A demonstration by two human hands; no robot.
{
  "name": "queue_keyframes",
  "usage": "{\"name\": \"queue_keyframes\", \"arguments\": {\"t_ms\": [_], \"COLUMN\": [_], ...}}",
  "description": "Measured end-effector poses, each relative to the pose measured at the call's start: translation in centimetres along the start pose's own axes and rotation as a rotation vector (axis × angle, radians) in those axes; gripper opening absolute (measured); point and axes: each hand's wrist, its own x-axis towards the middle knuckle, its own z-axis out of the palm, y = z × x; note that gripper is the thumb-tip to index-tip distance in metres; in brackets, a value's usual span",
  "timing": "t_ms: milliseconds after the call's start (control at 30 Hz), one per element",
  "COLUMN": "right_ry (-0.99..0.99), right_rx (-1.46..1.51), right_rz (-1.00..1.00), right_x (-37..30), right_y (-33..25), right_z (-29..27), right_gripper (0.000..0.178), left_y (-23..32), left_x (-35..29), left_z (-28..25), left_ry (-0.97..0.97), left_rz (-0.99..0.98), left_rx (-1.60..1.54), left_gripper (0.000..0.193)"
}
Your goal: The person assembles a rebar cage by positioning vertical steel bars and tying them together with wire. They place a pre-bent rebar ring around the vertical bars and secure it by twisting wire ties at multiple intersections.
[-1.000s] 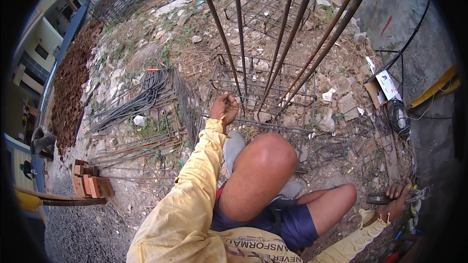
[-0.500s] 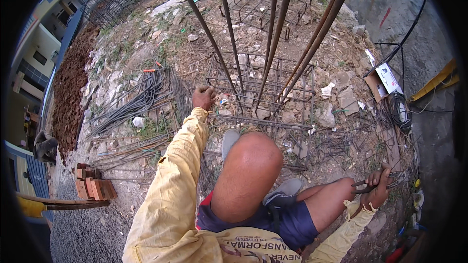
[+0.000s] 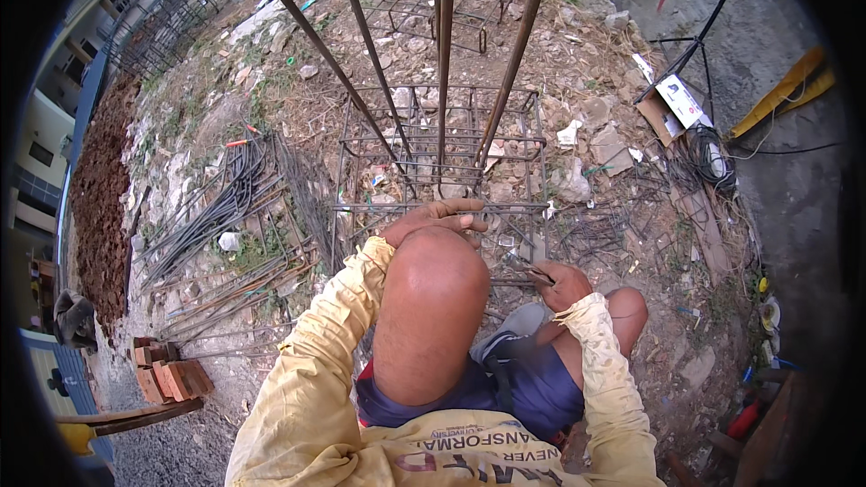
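Observation:
My left hand is just beyond my raised knee, at the near side of a rebar cage. Its fingers stretch to the right, apart, and I see nothing held in them. My right hand is wrapped round a pair of pincers, whose head points left toward the cage. Part of the tool is hidden by the fingers. Several tall rebar rods rise from the cage and lean outward toward the top of the view.
A second rebar cage lies farther off. Bundled bars and wires lie on the left, with stacked bricks nearer. To the right are an opened white box, coiled black cable and a yellow strap. Rubble covers the ground.
My right hand has swung in from the far right with the pincers toward the cage. My left hand has moved right and nearer to me, its fingers now stretched out. The view has shifted.

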Motion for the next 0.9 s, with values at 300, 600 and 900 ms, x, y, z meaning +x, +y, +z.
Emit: {"name": "queue_keyframes", "arguments": {"t_ms": [300, 600, 900], "right_ry": [0.096, 0.282, 0.351], "right_rx": [0.349, 0.49, 0.53], "right_rz": [-0.025, 0.137, 0.17], "right_x": [6.2, 7.5, 9.1], "right_y": [-0.4, 0.2, -1.0], "right_z": [5.4, 11.1, 15.2], "right_gripper": [0.033, 0.034, 0.025], "left_y": [-5.1, 8.9, 10.9], "left_x": [4.0, 0.5, 0.9], "left_z": [-3.9, -0.3, -0.1], "left_ry": [0.184, 0.769, 0.743], "left_rz": [0.062, 0.858, 0.881], "left_rx": [-0.14, 0.883, 0.94], "left_gripper": [0.041, 0.051, 0.019]}}
